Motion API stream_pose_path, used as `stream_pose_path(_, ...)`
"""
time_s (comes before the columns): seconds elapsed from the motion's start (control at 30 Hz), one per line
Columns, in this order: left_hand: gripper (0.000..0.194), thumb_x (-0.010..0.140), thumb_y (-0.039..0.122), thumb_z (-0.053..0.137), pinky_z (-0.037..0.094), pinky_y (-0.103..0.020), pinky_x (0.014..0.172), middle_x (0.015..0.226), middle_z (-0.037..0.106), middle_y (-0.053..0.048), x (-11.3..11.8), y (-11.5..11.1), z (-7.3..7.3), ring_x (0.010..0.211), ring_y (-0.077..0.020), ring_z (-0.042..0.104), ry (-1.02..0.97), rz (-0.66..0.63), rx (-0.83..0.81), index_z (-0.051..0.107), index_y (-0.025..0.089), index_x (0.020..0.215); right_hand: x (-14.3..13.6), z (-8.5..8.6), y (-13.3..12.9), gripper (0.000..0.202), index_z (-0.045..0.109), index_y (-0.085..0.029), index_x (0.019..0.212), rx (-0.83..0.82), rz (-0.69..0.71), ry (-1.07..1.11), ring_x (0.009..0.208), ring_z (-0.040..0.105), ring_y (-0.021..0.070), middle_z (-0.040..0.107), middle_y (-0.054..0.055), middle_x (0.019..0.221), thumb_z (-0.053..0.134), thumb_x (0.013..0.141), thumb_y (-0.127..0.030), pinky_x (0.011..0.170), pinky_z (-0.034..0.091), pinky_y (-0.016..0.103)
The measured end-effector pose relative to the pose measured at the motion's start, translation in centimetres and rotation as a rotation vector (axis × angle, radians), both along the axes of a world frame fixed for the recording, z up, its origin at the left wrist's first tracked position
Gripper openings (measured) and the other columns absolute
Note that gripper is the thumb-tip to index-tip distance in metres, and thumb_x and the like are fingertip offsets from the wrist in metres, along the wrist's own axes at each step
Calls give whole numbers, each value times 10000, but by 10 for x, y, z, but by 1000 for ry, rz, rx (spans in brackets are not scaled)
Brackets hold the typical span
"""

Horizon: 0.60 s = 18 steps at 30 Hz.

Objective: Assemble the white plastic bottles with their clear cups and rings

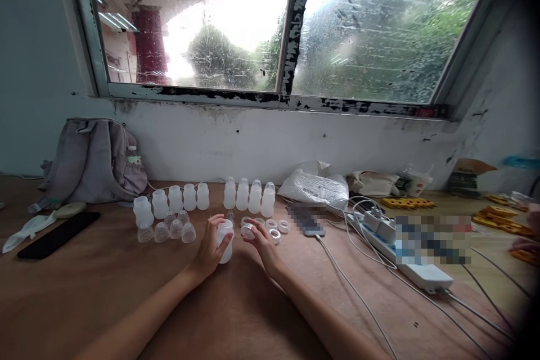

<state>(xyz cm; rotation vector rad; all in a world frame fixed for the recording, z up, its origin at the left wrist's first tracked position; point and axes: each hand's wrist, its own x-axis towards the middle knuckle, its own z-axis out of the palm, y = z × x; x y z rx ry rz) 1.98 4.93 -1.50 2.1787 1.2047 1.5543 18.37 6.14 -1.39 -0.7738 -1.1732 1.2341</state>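
My left hand (210, 247) is wrapped round a frosted white bottle (226, 250) that stands upright and has no ring on its mouth. Between the fingers of my right hand (262, 244) is a white ring (247, 231), a little to the right of the bottle. Just behind the bottle a clear teat (230, 216) is partly hidden. Several loose white rings (275, 235) lie on the table right of and behind my right hand. At the left, several open bottles (160, 204) stand in a row with clear domed caps (188, 232) before them. Several capped bottles (255, 198) stand at the back.
A phone (314, 228) with a cable lies right of the rings. Farther right is a white power strip (422, 274) with trailing cables. Plastic-wrapped packages (316, 187) rest by the wall. A grey backpack (93, 163) and a black flat object (59, 235) are at the left.
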Motion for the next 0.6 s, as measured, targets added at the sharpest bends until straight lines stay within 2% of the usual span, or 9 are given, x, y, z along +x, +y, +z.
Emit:
stream_pose_path(0.07, 482, 774, 331, 499, 390, -365, 882, 1189, 379, -104, 0, 4, -8, 1082, -205, 432, -35, -42, -79, 256, 216, 1175, 1, 4, -2, 284, 537, -213, 954, 47, -39, -19, 875, 531, 176, 557, 44, 948, 539, 726, -382, 761, 454, 325)
stream_pose_path(0.13, 601, 727, 367, 557, 398, -367, 875, 1170, 414, -99, 0, 5, -11, 1055, -208, 454, -6, -82, -145, 235, 215, 1212, 1, 8, -4, 263, 518, -204, 912, 84, -98, -49, 814, 547, 163, 573, 34, 855, 562, 716, -373, 754, 450, 321)
stream_pose_path(0.23, 588, 696, 410, 576, 410, -367, 861, 1072, 476, -59, -1, 4, -9, 988, -200, 488, 92, -75, -148, 335, 242, 1205, 1, 11, -6, 251, 497, -202, 861, 129, -152, -91, 743, 554, 149, 583, 18, 791, 585, 700, -373, 711, 453, 306)
stream_pose_path(0.37, 566, 668, 456, 584, 460, -345, 775, 927, 510, -29, -6, 4, -5, 865, -187, 533, 189, 21, -99, 421, 284, 1182, 2, 10, -4, 266, 498, -209, 872, 175, -117, -161, 712, 546, 143, 581, 5, 777, 597, 688, -374, 650, 452, 278)
stream_pose_path(0.6, 485, 691, 449, 566, 454, -328, 800, 982, 565, -28, -15, 6, -4, 909, -189, 543, 241, 49, 46, 469, 245, 1120, 0, 8, -6, 239, 525, -216, 902, 217, -44, -209, 827, 523, 151, 552, 23, 902, 602, 693, -302, 737, 423, 270)
